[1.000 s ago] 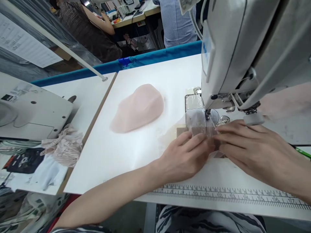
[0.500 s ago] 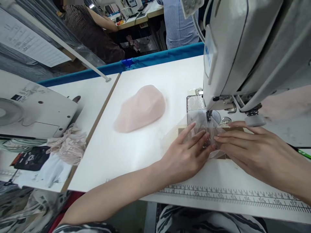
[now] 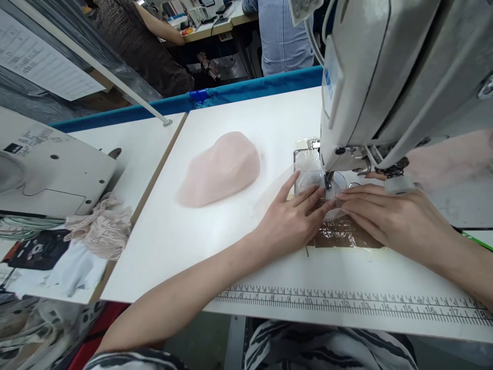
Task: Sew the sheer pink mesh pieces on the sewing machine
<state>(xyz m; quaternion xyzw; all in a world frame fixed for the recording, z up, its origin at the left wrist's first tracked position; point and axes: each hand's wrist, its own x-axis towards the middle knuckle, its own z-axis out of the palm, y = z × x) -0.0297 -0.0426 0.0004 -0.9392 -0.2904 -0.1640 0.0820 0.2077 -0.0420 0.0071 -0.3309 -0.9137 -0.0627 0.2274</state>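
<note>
A piece of sheer, pale fabric [image 3: 271, 198] lies under the presser foot [image 3: 328, 180] of a sewing machine [image 3: 358, 92]. My left hand [image 3: 290, 213] rests on this fabric just left of the foot, fingers spread and open. On the other side, my right hand [image 3: 393, 213] is open too, its fingers stretched out flat with their tips on the fabric's edge close to the foot. Part of the right fingers passes behind a round white part of the machine. A stack or fold of pale pink sheer fabric [image 3: 221, 169] sits on the white table left of the machine.
A printed ruler [image 3: 327, 303] runs along the table's front edge. Brown tape [image 3: 346, 234] covers a patch before the machine. More pink fabric [image 3: 454, 159] lies to the right. At left are a second machine [image 3: 50, 164] and beige cloth strips [image 3: 103, 231]. Two people sit beyond the blue cloth edge [image 3: 262, 85].
Both hands have moved forward, away from the table's front edge, with the sheer fabric sliding further under the foot. The brown tape now shows below them. The view has shifted slightly.
</note>
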